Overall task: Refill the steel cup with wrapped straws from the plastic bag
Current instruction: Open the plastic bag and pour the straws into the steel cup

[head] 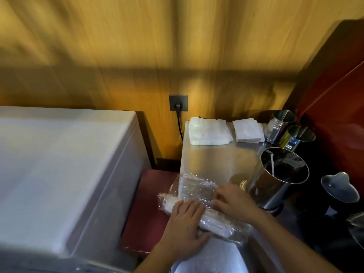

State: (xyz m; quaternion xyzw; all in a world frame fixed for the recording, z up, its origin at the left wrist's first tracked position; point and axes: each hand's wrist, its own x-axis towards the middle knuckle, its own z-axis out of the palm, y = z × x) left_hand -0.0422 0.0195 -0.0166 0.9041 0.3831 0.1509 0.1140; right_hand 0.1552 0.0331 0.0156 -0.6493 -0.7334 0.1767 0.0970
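Observation:
A clear plastic bag (194,191) with a bundle of white wrapped straws (214,223) lies on the near left corner of the steel counter (212,160). My left hand (186,223) lies flat over the rolled part of the bag, fingers spread over the straws. My right hand (234,200) presses on the bag's loose flap just to the right. The large steel cup (275,178) stands right of my right hand, nearly touching it, with one white straw leaning inside.
A folded white cloth (208,132) and a stack of white napkins (248,130) lie at the counter's back. Two smaller steel cups (281,125) stand at back right, dark lidded vessels (340,190) at right. A white chest appliance (65,170) fills the left; a wall socket (178,103) holds a plugged cable.

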